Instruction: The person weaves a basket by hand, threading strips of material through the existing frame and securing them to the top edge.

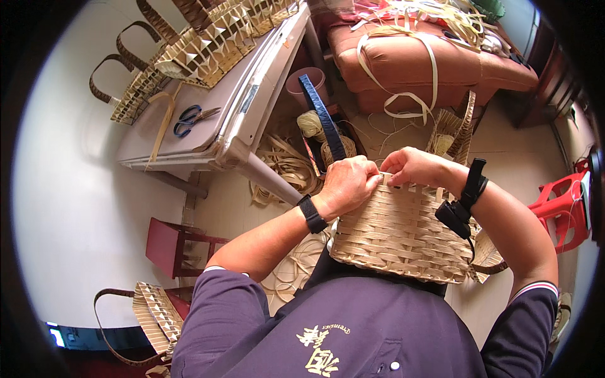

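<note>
A pale woven basket [403, 236] rests on my lap, its rim turned away from me. At the rim's left part, my left hand [350, 184] is closed, with thumb and fingers pinching the edge. Beside it my right hand [413, 167] bends over the same rim, fingertips closed on the ends of the upright strips; exactly which strip it grips is hidden. A dark blue band handle [322, 116] rises just beyond my left hand. Whether it joins this basket cannot be seen.
A table [208, 135] at the left carries blue-handled scissors [194, 120] and several baskets [205, 53]. Loose strips [287, 167] and a pink bin [307, 83] are on the floor. Ahead stands an orange-brown sofa [378, 60]; a red stool [561, 211] is at right.
</note>
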Demonstrator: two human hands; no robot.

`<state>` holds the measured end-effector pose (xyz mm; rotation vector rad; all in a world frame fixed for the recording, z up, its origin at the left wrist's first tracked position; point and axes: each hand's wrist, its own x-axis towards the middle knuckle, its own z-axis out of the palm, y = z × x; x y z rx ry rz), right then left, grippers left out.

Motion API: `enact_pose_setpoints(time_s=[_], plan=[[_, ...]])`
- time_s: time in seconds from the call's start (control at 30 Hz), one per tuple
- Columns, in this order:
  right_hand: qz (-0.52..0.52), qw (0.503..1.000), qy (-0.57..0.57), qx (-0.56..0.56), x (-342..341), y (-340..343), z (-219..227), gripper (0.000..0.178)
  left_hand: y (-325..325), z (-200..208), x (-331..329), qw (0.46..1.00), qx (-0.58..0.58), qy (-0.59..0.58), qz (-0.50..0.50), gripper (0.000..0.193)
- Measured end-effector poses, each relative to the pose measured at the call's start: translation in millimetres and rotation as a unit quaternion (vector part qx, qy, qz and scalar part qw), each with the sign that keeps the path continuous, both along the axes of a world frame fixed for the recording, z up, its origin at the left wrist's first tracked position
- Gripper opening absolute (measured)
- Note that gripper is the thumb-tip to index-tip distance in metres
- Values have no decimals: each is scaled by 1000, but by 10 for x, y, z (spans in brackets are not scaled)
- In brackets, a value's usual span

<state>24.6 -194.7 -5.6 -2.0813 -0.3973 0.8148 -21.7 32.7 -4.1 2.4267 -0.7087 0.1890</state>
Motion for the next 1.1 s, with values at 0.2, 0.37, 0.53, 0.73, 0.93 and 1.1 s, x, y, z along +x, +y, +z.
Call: enact_pose_setpoints(time_s=[0.2, 0.37, 0.53, 0.73, 0.93, 1.1], plan=[[23, 996, 76, -36, 18, 73, 150, 43, 27, -3, -42, 1000, 20, 21, 9, 16], [14, 1000, 4, 14, -10, 117, 66, 46, 29, -12, -40, 1000, 15, 20, 17, 19], [-57, 997, 48, -11, -44, 143, 255, 37, 29, 72, -42, 998, 50, 38, 23, 17], [-95, 991, 73, 56, 47, 29, -52, 32, -82, 274, 334, 995, 35, -28, -91, 33], [-134, 961, 132, 201, -51, -113, -46, 34, -296, 412, 676, 920, 64, 349, -168, 43], [-127, 971, 55, 197, -183, -79, -52, 38, -277, 259, 668, 933, 50, 309, -175, 43]])
